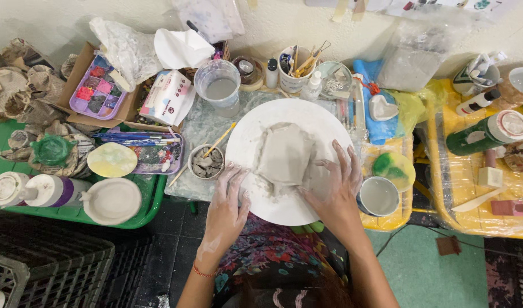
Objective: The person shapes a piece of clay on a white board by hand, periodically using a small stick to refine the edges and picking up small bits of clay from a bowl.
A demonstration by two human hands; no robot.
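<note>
Both hands are lying spread and flat: the left hand (227, 197) and right hand (335, 185) are flanking a grey slab of wet clay (284, 155) centred on the round white board (256, 137). Shaping seems underway; next likely calls for even, gentle pressure on the slab's edges.

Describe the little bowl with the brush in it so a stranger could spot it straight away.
Find the big white round board at the table's centre, where both hands press a grey clay slab. Just beside its left edge sits the small bowl, the only one holding grey clay scraps, with a wooden-handled brush leaning out.
</note>
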